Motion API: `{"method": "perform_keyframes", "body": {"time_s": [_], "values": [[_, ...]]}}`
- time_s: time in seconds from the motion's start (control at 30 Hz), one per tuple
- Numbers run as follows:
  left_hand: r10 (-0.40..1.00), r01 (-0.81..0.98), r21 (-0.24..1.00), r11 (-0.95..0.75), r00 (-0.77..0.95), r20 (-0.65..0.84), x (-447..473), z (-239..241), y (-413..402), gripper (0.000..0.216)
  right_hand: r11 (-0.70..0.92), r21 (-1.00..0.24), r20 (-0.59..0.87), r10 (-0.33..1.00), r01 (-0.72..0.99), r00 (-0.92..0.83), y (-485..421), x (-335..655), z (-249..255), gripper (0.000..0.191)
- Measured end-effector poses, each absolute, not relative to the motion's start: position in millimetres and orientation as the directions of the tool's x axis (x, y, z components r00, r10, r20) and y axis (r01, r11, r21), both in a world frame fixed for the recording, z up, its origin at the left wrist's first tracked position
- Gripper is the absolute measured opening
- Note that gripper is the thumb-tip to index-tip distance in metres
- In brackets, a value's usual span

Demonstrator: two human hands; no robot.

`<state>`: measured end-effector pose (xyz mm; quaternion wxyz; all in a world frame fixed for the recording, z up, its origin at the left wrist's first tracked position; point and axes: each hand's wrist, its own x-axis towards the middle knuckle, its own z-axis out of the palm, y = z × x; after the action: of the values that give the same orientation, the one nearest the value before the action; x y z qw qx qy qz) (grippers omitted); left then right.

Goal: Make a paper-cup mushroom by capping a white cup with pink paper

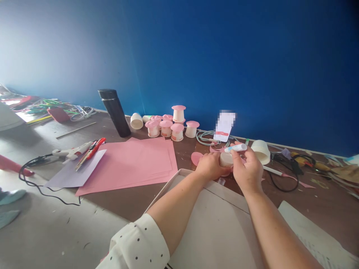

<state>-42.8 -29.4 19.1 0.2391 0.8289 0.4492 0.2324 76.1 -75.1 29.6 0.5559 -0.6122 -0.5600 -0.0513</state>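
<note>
My left hand (209,166) is closed around a small white paper cup (226,159), held on its side above the brown table. My right hand (248,168) grips a white glue stick (236,148) with a blue end, its tip lying against the cup. A pink paper disc (196,158) lies on the table just left of my left hand. A small clear cap (221,181) sits on the table below the hands.
Pink paper sheets (134,162) lie at left-centre, with a glue gun (71,151), red scissors (94,147) and a lilac sheet (74,172). A black flask (115,112), several pink-topped cups (171,125), a phone (224,126), another cup (260,151) and cables (283,175) line the blue wall. A cardboard box (213,228) sits under my arms.
</note>
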Motion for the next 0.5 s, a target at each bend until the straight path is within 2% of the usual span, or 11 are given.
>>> {"method": "perform_keyframes", "body": {"time_s": [0.2, 0.37, 0.5], "values": [[0.859, 0.634, 0.609, -0.477, 0.482, 0.172, -42, 18, -29, 0.051, 0.212, -0.662, 0.614, 0.704, 0.718, 0.358, -77, 75, 31, 0.036], [0.881, 0.639, 0.635, -0.435, 0.448, 0.153, -43, 22, -30, 0.059, 0.208, -0.744, 0.603, 0.619, 0.635, 0.504, -76, 90, 35, 0.046], [0.889, 0.616, 0.673, -0.41, 0.434, 0.145, -45, 24, -31, 0.065, 0.13, -0.807, 0.544, 0.542, 0.576, 0.64, -72, 108, 37, 0.044]]}}
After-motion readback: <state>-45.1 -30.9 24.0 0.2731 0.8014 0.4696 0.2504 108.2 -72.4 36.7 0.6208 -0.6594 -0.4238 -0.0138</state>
